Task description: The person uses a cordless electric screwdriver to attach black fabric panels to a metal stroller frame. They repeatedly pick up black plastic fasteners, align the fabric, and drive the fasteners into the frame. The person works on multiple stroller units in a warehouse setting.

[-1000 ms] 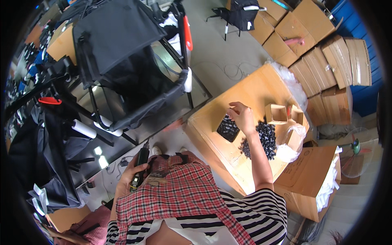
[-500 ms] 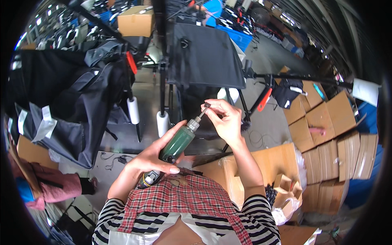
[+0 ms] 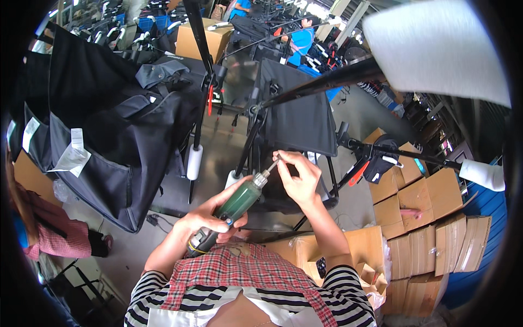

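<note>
Left hand (image 3: 210, 217) encircles green power screwdriver (image 3: 238, 203); right hand (image 3: 301, 176), earlier over brown worktop (image 3: 364, 240), pinches bit (image 3: 273, 165) tip.

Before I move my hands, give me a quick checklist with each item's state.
1. Left hand wrapped around the green power driver: ok.
2. Right hand at the tip of the bit: ok.
3. Anything seated properly on that tip: cannot tell, fingertips cover it.
4. Bit clear of the black fabric behind: cannot tell, depth unclear.
5. Co-worker at left apart from both hands: ok.
</note>
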A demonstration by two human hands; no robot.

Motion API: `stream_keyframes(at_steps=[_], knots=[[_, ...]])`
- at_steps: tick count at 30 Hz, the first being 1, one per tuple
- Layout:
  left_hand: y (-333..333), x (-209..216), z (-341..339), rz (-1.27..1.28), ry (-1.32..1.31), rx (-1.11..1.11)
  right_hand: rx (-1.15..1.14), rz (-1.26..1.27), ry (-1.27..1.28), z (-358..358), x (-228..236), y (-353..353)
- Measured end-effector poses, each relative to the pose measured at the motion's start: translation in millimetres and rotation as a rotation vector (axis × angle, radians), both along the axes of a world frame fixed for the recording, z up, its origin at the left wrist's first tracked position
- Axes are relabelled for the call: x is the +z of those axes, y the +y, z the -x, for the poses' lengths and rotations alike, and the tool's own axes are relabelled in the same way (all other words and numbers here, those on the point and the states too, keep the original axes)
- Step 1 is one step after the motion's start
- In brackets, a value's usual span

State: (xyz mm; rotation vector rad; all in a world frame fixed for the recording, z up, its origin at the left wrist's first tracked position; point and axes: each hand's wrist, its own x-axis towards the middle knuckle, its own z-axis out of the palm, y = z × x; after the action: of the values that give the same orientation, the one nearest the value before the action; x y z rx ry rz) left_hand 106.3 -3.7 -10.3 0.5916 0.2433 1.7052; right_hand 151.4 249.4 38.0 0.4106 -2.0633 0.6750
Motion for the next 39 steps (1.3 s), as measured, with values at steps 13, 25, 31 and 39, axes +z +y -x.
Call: stream_keyframes(at_steps=[13,25,31,39], knots=[[-22.2,-3.9,28.2,-0.108,0.242,0.338,-0.077,0.437,-0.332,103.4,14.2,61.2],[-11.6,-11.4,60.0,-0.117,0.21,0.444,-0.052,0.461,-0.606,160.9,-21.2,77.4],[38.8,-16.2,81.3,-0.112,0.238,0.541,0.167,0.203,-1.054,5.5,33.8,-24.8],[53.2,-4.5,73.6,-0.062,0.119,0.536,0.358,-0.603,-1.147,38.8,38.1,9.5]])
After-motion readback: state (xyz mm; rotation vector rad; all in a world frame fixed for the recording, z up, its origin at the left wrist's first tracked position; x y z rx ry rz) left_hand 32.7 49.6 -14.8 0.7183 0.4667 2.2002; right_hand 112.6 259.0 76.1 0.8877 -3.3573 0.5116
